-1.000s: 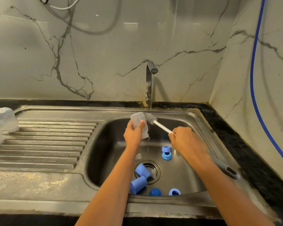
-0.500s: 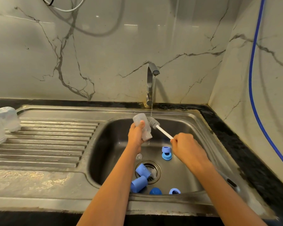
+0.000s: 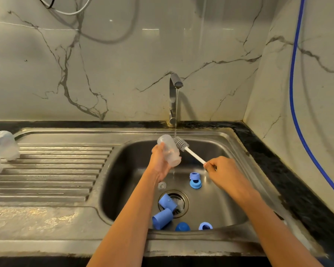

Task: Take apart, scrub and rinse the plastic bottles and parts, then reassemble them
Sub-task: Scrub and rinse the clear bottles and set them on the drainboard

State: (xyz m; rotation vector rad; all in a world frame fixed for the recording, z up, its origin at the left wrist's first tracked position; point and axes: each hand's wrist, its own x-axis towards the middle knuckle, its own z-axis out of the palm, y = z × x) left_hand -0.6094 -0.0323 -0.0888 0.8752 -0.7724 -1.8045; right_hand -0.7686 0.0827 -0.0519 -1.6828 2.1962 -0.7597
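Observation:
My left hand [image 3: 159, 163] grips a clear plastic bottle [image 3: 170, 150] over the sink basin, tilted with its base up and to the left. My right hand [image 3: 223, 171] holds the white handle of a bottle brush [image 3: 188, 150]; its grey bristle head lies against the bottle's side, under the thin stream from the tap [image 3: 175, 93]. On the basin floor lie two blue caps [image 3: 165, 211] by the drain, two stacked blue rings [image 3: 195, 180], a dark blue dome [image 3: 182, 226], another blue ring [image 3: 205, 226] and a small clear teat [image 3: 161, 185].
The steel sink [image 3: 114, 170] has a ribbed drainboard [image 3: 52, 170] on the left, where two clear bottles [image 3: 2, 149] stand upside down at the far left edge. A blue hose [image 3: 295, 93] hangs down the right wall. Black counter runs behind and to the right.
The brush has come out along the bottle, so its bristle head now shows beside it under the water. My right hand drew back to the right along the handle. The bottle tilted more.

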